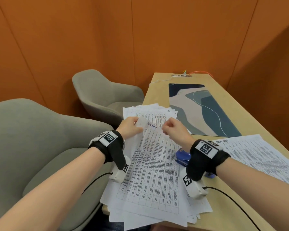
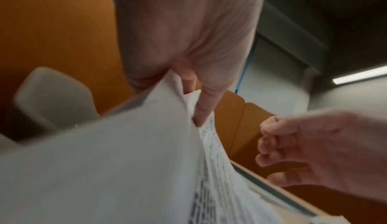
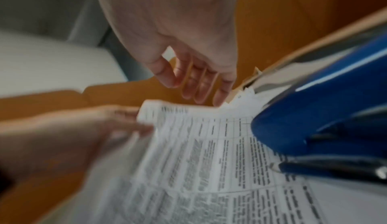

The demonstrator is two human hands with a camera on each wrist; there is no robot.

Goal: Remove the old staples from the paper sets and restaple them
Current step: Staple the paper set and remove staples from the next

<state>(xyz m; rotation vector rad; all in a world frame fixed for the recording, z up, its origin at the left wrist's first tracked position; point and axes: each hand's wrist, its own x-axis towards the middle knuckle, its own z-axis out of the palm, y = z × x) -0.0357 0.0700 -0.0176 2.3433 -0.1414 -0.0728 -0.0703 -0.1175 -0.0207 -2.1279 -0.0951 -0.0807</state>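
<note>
A printed paper set (image 1: 153, 164) with tables of text lies on top of a loose pile at the table's near corner, its far left corner lifted. My left hand (image 1: 132, 126) pinches that corner between thumb and fingers; the left wrist view shows the thumb (image 2: 201, 111) pressed against the folded-up sheets (image 2: 125, 161). My right hand (image 1: 171, 129) hovers just right of the corner, fingers loosely curled and holding nothing; in the right wrist view its fingertips (image 3: 220, 98) hang near the paper's (image 3: 209, 153) top edge. A blue stapler (image 1: 182, 156) (image 3: 324, 119) rests on the papers, partly hidden behind my right wrist.
More loose sheets (image 1: 140, 217) overhang the table's near edge, and others (image 1: 150, 110) fan out beyond my hands. Another printed stack (image 1: 257, 155) lies to the right. A patterned desk mat (image 1: 207, 110) covers the middle of the table (image 1: 157, 84). Two grey chairs (image 1: 40, 139) (image 1: 103, 97) stand left.
</note>
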